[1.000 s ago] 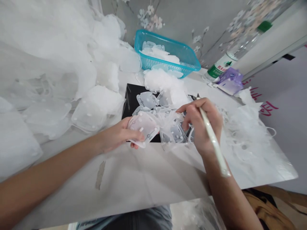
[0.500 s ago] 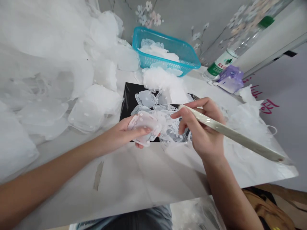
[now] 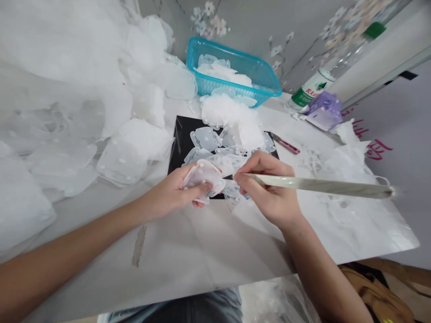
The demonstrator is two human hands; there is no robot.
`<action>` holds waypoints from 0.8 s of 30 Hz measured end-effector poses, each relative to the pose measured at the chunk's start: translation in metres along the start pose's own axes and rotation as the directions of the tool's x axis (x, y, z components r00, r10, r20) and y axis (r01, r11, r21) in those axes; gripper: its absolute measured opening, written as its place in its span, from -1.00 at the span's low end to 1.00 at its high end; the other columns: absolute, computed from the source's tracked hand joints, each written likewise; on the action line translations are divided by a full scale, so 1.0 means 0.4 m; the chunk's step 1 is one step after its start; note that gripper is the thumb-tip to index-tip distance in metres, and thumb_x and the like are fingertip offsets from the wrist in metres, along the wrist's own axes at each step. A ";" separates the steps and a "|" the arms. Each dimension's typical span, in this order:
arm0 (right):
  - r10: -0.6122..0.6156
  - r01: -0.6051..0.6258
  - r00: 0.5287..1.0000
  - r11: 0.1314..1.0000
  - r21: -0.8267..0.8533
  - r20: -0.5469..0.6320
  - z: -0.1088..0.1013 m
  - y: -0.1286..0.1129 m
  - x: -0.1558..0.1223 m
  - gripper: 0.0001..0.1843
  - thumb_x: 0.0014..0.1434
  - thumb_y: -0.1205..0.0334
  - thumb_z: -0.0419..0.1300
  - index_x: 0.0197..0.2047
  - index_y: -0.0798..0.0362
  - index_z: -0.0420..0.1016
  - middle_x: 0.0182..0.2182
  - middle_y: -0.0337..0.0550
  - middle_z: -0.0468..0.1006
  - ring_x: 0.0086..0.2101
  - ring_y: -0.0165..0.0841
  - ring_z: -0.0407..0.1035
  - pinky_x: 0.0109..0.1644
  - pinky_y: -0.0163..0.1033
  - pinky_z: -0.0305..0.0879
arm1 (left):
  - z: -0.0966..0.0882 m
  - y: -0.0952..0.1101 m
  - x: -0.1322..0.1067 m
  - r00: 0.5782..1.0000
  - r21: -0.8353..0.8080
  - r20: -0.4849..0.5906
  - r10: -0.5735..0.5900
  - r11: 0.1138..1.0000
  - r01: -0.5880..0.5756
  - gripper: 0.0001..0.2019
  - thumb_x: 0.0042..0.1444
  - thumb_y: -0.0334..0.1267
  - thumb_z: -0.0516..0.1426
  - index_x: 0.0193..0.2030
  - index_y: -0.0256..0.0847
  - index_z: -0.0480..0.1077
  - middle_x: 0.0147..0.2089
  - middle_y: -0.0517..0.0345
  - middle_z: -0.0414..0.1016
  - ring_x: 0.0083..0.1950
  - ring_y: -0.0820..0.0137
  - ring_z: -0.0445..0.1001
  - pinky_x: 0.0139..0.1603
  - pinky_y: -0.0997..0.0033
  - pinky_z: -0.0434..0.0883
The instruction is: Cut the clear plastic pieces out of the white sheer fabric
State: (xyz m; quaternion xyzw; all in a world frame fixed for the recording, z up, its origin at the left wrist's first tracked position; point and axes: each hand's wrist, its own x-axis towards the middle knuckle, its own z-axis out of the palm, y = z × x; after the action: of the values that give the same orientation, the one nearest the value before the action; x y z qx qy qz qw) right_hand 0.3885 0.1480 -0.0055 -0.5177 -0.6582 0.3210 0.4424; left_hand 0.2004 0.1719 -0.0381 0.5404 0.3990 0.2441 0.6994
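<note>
My left hand [image 3: 183, 190] is closed on a translucent white plastic piece [image 3: 202, 177] with small round studs, held just above the front edge of a black mat [image 3: 180, 134]. My right hand [image 3: 266, 190] pinches a long pale stick [image 3: 323, 185] like a pen. The stick's near tip meets the plastic piece's right edge and its far end points right. Several similar plastic pieces [image 3: 207, 138] lie on the mat behind both hands.
A teal basket [image 3: 266, 74] of plastic pieces stands at the back. Heaps of white bags [image 3: 84, 89] fill the left. At the right lie a red-handled tool [image 3: 284, 143], a green-labelled bottle [image 3: 311, 92], a purple packet [image 3: 325, 112] and white scraps [image 3: 346, 166].
My right hand swung the stick from pointing down towards me to lying level and pointing right, and moved left until the tip reached the piece in my left hand. The red-handled tool is now uncovered.
</note>
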 end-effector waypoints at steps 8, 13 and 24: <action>-0.077 0.080 0.997 0.987 -0.139 0.025 0.004 0.005 -0.004 -0.84 -0.02 0.46 0.12 -0.54 0.06 0.23 -0.72 -0.40 0.26 -0.69 -0.57 0.09 -0.63 -0.43 0.03 | 0.001 0.010 0.001 1.000 0.042 0.016 -0.012 0.999 0.012 -0.63 0.04 -0.07 0.19 0.00 -0.07 0.39 -0.26 0.19 0.47 -0.33 0.44 0.43 -0.45 0.57 0.44; -0.257 0.269 0.963 0.893 -0.360 0.081 0.022 0.014 -0.015 -0.84 0.06 0.43 0.08 -0.50 0.06 0.22 -0.71 -0.41 0.20 -0.69 -0.59 0.03 -0.62 -0.44 -0.01 | -0.004 0.000 0.001 0.999 0.051 0.038 0.037 0.998 -0.039 -0.63 0.08 -0.09 0.17 0.03 -0.10 0.35 -0.31 0.21 0.43 -0.37 0.47 0.41 -0.49 0.60 0.42; -0.356 0.385 0.920 0.729 -0.567 0.167 0.057 0.023 -0.034 -0.80 0.10 0.45 0.02 -0.51 0.04 0.17 -0.68 -0.35 0.18 -0.66 -0.53 0.06 -0.58 -0.39 -0.05 | -0.007 0.003 -0.005 0.999 0.118 0.015 0.040 0.992 -0.041 -0.49 0.02 -0.04 0.19 0.12 -0.04 0.26 -0.32 0.23 0.38 -0.48 0.52 0.34 -0.59 0.62 0.38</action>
State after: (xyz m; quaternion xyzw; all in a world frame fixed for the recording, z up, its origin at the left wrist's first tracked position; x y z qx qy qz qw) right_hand 0.3723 0.1380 -0.0260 -0.4796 -0.8247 0.0183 0.2993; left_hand 0.1971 0.1724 -0.0367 0.5903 0.3974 0.2309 0.6636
